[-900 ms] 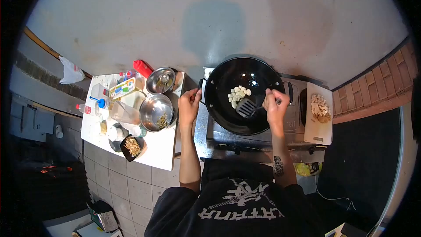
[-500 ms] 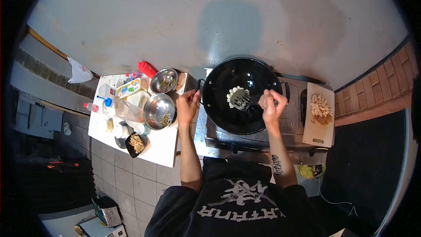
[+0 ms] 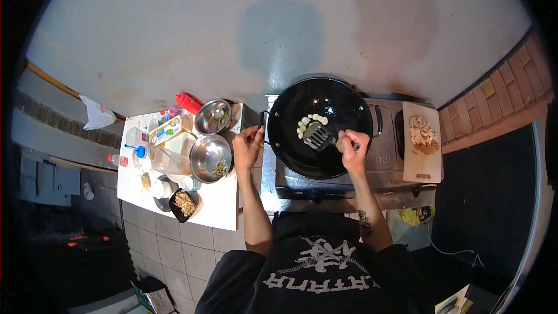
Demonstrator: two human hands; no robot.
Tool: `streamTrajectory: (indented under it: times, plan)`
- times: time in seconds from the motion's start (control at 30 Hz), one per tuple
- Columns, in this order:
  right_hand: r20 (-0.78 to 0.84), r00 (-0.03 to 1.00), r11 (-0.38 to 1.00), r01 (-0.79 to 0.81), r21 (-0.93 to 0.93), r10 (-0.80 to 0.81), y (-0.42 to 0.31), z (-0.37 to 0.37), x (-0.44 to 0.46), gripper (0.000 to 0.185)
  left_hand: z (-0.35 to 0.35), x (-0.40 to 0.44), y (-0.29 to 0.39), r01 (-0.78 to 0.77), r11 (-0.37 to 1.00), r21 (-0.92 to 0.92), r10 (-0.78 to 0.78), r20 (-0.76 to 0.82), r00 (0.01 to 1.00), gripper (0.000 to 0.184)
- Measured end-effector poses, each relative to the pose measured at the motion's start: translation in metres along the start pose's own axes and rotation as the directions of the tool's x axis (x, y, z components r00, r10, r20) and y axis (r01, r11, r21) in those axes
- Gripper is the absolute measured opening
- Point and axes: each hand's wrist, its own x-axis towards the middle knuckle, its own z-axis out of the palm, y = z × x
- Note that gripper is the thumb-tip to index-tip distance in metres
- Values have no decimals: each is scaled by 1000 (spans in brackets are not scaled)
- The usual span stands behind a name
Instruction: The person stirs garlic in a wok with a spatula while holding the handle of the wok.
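Plastic bottle (image 3: 118, 160): lying at the table's outer edge, well left of the wok (image 3: 290, 154), with a red end.
White table (image 3: 218, 206): left of the wok, crowded with containers.
Black bowl (image 3: 174, 210): on the table, left of the wok and nearer the person than it; filled with pale, chopped pieces.
Red squeeze bottle (image 3: 188, 103): left of the wok, level with its far half.
Smaller steel bowl (image 3: 202, 122): left of the wok, beside its far half; its contents are too small to tell.
Larger steel bowl (image 3: 202, 150): left of the wok, beside its near half, with some greenish-brown pieces inside.
Left hand (image 3: 248, 144): at the wok's left handle, fingers curled; I cannot tell whether they grip it or only touch it.
Wok: black and wide, on a steel stove (image 3: 389, 117).
White pieces (image 3: 315, 117): small, rounded, clustered inside the wok, around its middle.
Spatula (image 3: 317, 137): black, its slotted head inside the wok just beside the white pieces.
Right hand (image 3: 353, 146): closed around the spatula's handle, above the wok's right side.
Cutting board (image 3: 423, 166): right of the wok, bearing pale chopped pieces and some browner ones.
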Motion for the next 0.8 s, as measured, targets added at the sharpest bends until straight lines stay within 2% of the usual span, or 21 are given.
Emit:
streamTrajectory:
  times: [0.07, 0.13, 0.2, 0.27, 0.3, 0.33, 0.4, 0.47, 0.5, 0.53, 0.6, 0.67, 0.73, 0.8]
  plan:
    - [-24, 997, 997, -75, 12, 75, -14, 1, -7, 40, -3, 2, 2, 1, 998, -71, 2, 45, 999, 32]
    - [-89, 991, 995, -102, 9, 103, -17, -5, -2, 40, -6, 5, -1, 3, 1000, 7, -3, 76, 997, 29]
    - [-174, 975, 990, -140, 12, 140, -13, -8, -7, 40, -6, 9, -5, 10, 1000, -2, -10, 124, 992, 32]
    - [-219, 974, 998, -42, 46, 51, 9, -1, -11, 35, -3, 10, -12, 2, 1000, -24, 1, 108, 994, 30]
    - [-317, 948, 983, 78, 168, -21, 17, 16, -17, 27, -2, 11, -14, 1, 998, -65, 6, 111, 994, 31]
    - [-153, 987, 989, 76, 127, -56, 16, 14, -23, 23, -3, 13, -17, -7, 998, -66, 15, 116, 993, 31]
    - [-203, 978, 995, 69, 74, -53, 8, 16, -32, 28, -4, 15, -23, -9, 998, -55, 17, 144, 989, 31]
    - [-164, 985, 996, -44, 76, 56, -8, 1, -28, 36, -5, 18, -25, -6, 999, -37, 11, 154, 988, 30]
    - [-210, 969, 982, -95, 166, 129, -24, 4, -23, 42, -5, 20, -24, -5, 1000, -18, 8, 164, 986, 29]
    - [-218, 968, 982, -88, 165, 123, -25, 3, -19, 42, -5, 22, -23, -14, 1000, -20, 17, 168, 986, 29]
    - [-263, 963, 992, -33, 121, 65, -25, 1, -13, 41, -7, 23, -21, -53, 999, -6, 53, 183, 982, 27]
    - [-302, 953, 987, 17, 159, 32, -23, 4, -10, 41, -6, 26, -28, -42, 999, -12, 43, 193, 980, 26]
    - [-426, 904, 936, 187, 299, -45, -27, 5, -6, 41, -12, 24, -12, -88, 996, -25, 91, 213, 973, 24]
    - [-454, 891, 925, 190, 328, -22, -27, 4, -1, 41, -12, 24, -9, -62, 998, 32, 54, 214, 975, 23]
